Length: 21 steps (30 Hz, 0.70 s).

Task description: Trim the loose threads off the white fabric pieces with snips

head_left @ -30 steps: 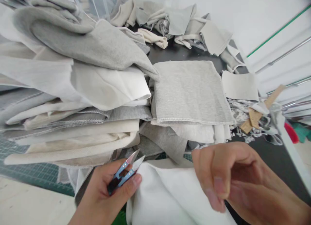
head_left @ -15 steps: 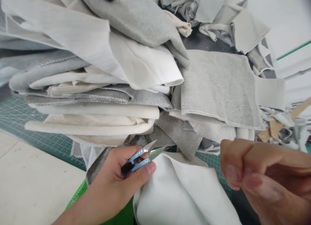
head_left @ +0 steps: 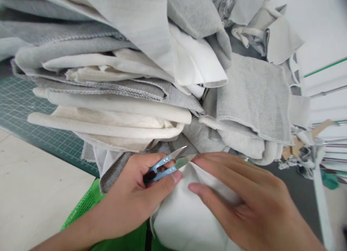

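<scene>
Blue snips gripped left hand, right hand flat

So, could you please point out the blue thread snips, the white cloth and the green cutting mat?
blue thread snips [head_left: 159,168], head view, on the blue handle.
white cloth [head_left: 184,218], head view, its bare middle.
green cutting mat [head_left: 24,110], head view, gridded surface.

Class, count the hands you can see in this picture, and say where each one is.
2. The left hand is at lower centre-left, gripping blue thread snips. The right hand is at lower right, lying flat on the white cloth. None are hidden, as far as can be seen.
</scene>
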### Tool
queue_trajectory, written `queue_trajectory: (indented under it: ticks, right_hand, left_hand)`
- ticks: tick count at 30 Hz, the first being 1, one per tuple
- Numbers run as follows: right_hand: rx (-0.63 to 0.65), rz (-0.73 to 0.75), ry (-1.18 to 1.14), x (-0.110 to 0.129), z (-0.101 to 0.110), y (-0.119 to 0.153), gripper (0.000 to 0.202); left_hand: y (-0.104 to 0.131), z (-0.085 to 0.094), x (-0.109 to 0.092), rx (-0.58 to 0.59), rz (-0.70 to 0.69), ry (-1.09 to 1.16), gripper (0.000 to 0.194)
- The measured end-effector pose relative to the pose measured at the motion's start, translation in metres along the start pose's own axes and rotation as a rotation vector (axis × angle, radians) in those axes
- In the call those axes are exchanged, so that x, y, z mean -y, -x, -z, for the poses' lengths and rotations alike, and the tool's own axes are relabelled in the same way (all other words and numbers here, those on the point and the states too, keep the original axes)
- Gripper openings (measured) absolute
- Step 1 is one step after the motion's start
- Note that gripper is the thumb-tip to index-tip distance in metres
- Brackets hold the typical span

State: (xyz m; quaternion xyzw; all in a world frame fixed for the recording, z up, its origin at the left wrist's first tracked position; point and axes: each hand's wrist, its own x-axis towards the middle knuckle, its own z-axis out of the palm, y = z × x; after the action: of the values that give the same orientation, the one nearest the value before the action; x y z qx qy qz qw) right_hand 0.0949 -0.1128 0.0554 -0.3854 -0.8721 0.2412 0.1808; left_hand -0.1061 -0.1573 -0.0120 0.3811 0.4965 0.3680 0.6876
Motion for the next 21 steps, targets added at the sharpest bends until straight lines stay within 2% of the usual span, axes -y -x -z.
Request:
queue_trajectory:
  ticks: [2,4,10,12,15,18,21]
  right_hand:
    - [0.122,-0.097,-0.115,0.000,-0.001,-0.011,0.014]
    - [0.217,-0.218,-0.272,-0.004,0.002,-0.018,0.018]
    - [0.318,-0.668,-1.036,-0.024,0.001,-0.015,0.013]
    - [0.343,-0.720,-1.226,-0.031,-0.005,-0.010,0.017]
    - [0.345,-0.745,-1.375,-0.040,-0.015,-0.004,0.018]
    - [0.326,-0.753,-1.425,-0.046,-0.021,0.001,0.016]
    - [0.333,-0.742,-1.456,-0.050,-0.022,0.003,0.015]
  left_hand:
    - [0.001,0.000,0.000,-0.022,-0.023,0.002,0.035]
    - [0.001,0.000,-0.001,-0.036,-0.041,0.007,0.035]
    - [-0.001,0.001,-0.002,-0.055,-0.071,0.012,0.036]
    - [-0.002,-0.001,-0.003,-0.054,-0.074,0.008,0.036]
    - [-0.004,-0.006,-0.004,-0.051,-0.072,-0.002,0.035]
    - [-0.004,-0.008,-0.004,-0.049,-0.066,-0.019,0.033]
    - [0.004,0.002,0.000,-0.044,-0.057,-0.029,0.026]
